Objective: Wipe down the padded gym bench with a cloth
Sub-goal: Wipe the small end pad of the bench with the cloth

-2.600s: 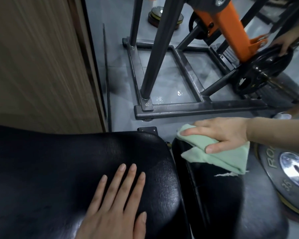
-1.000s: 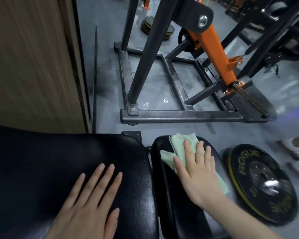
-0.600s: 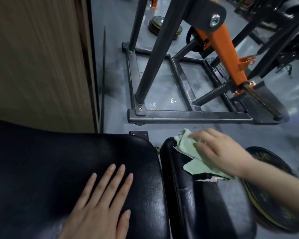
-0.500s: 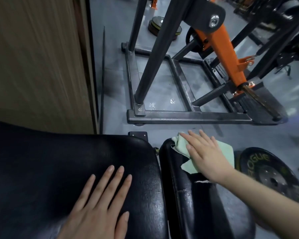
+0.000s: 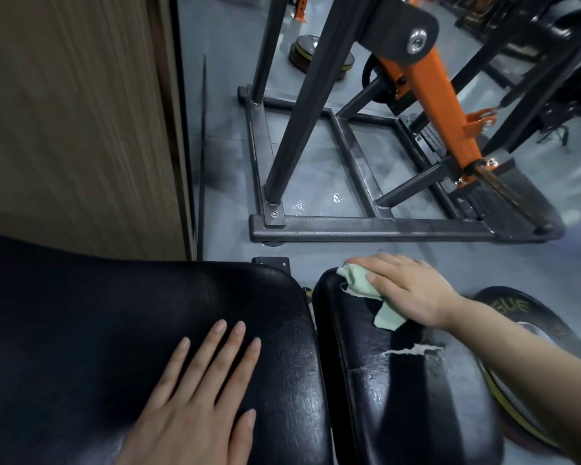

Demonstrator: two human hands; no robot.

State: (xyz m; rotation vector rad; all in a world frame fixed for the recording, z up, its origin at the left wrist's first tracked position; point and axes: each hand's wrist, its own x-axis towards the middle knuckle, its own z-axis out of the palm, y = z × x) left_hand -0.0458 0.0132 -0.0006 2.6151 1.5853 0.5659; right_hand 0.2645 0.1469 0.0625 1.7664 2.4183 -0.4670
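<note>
Two hands: right hand [image 5: 408, 290] pressed a pale green cloth [image 5: 366, 290] flat-fingered onto the small black padded seat [image 5: 399, 397]; left hand [image 5: 198, 397] lay straight-fingered on the large black padded backrest [image 5: 114, 313].

Pale green cloth [image 5: 366, 286] under right hand [image 5: 413, 290]; black cracked bench pads [image 5: 399, 397]; orange lever arm [image 5: 443, 95] beyond.

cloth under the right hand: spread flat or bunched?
Bunched. The green cloth sits crumpled under the right hand on the smaller pad, a corner trailing out.
</note>
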